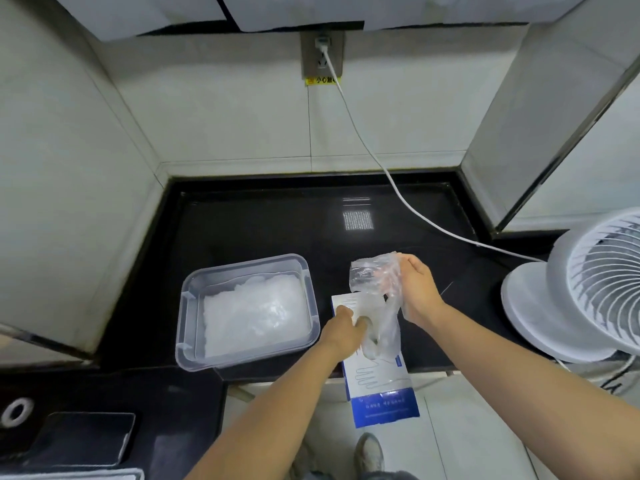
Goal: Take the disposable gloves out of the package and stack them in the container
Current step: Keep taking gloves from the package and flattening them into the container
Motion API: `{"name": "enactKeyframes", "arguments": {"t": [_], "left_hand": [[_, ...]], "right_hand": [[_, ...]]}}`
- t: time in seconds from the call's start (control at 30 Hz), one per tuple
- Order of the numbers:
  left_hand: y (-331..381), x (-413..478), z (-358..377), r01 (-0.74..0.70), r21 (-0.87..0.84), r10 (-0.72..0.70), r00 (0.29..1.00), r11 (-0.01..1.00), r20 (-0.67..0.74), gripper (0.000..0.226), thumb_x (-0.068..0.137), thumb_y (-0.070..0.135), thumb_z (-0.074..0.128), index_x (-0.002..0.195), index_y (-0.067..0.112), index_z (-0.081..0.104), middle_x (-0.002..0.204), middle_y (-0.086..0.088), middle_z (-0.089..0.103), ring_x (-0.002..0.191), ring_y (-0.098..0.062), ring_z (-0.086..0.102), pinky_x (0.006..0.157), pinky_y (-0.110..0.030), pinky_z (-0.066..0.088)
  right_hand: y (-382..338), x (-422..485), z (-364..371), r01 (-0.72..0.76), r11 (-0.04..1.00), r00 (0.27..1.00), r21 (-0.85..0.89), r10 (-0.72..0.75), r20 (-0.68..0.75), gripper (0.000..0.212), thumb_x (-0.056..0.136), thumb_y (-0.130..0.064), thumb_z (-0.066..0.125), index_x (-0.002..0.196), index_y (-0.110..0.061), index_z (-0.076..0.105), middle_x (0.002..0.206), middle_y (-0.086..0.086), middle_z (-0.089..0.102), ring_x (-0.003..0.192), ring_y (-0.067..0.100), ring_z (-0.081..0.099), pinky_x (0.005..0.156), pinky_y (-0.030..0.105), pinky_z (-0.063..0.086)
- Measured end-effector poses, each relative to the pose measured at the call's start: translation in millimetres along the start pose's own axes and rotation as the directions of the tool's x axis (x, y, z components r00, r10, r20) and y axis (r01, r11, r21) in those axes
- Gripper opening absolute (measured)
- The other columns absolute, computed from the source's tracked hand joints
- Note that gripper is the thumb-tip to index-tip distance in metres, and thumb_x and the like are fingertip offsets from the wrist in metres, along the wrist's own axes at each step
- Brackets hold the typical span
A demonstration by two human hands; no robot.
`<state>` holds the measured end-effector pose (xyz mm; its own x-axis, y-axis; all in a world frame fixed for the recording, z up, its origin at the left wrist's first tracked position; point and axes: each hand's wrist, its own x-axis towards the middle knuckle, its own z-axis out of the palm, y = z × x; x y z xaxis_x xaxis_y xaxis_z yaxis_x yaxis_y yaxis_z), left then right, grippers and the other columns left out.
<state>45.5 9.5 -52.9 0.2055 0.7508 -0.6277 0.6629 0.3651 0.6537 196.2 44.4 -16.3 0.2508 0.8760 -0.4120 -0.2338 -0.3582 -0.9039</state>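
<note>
A white and blue glove package [379, 382] lies on the black counter and juts out over its front edge. My left hand [346, 329] pinches the lower part of a clear disposable glove [384, 306] at the top of the package. My right hand [417, 289] grips the glove's upper end, lifted above the counter. To the left stands a clear plastic container [188, 327] with a pile of clear gloves [252, 313] inside.
A white fan [588, 289] stands at the right, its white cable [381, 168] running up to a wall socket. A dark phone [86, 438] lies at the lower left. The counter [259, 223] is walled behind and at both sides.
</note>
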Motion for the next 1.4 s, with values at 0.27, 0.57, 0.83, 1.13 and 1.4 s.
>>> {"name": "enactKeyframes", "arguments": {"t": [0.27,0.57,0.83,1.13,1.4], "left_hand": [[43,-23,-32,-0.096,-0.806,0.019,0.994,0.584,-0.105,0.060,0.097,0.062,0.027,0.111,0.020,0.066,0.110,-0.005,0.071,0.105,-0.023,0.065,0.096,-0.037,0.049],[35,-32,-71,-0.273,-0.618,0.073,0.942,0.737,-0.328,0.015,0.088,0.008,0.068,0.103,0.008,0.071,0.088,0.003,0.069,0.079,-0.008,0.064,0.062,-0.007,0.048],[12,-41,-104,-0.144,-0.574,-0.096,0.925,0.806,-0.367,0.025,0.084,0.021,0.074,0.107,0.014,0.067,0.099,-0.003,0.068,0.075,-0.010,0.059,0.058,-0.017,0.046],[-23,-61,-137,0.016,-0.537,-0.105,0.985,0.843,-0.136,0.061,0.076,0.060,0.070,0.124,0.027,0.051,0.127,0.007,0.051,0.120,-0.021,0.051,0.103,-0.038,0.045],[-43,-56,-151,-0.149,-0.538,-0.066,0.931,0.830,-0.360,0.015,0.095,0.022,0.059,0.083,0.013,0.063,0.076,-0.003,0.066,0.080,-0.018,0.065,0.079,-0.030,0.051]], "right_hand": [[6,2,7,-0.073,0.981,0.997,-0.177,0.075,0.004,0.029,0.101,-0.025,0.049,0.078,-0.009,0.056,0.076,0.013,0.054,0.071,0.026,0.051,0.066,0.037,0.045],[-7,2,31,-0.107,0.959,0.977,-0.261,0.149,0.150,0.051,0.099,-0.044,0.048,0.096,0.002,0.068,0.098,0.018,0.071,0.088,0.027,0.065,0.083,0.044,0.050],[-18,-14,57,0.179,0.954,0.890,-0.243,-0.052,0.453,0.028,0.091,-0.021,0.069,0.088,0.006,0.067,0.083,0.014,0.064,0.079,0.023,0.060,0.074,0.031,0.048],[-7,-10,96,0.275,0.914,0.928,-0.297,-0.172,0.331,0.033,0.095,-0.013,0.062,0.063,-0.008,0.060,0.053,0.000,0.060,0.054,0.010,0.055,0.065,0.026,0.046],[-8,-17,122,0.179,0.938,0.891,-0.297,-0.027,0.453,0.039,0.088,-0.031,0.072,0.102,0.005,0.064,0.083,0.017,0.064,0.075,0.024,0.062,0.068,0.035,0.050]]}}
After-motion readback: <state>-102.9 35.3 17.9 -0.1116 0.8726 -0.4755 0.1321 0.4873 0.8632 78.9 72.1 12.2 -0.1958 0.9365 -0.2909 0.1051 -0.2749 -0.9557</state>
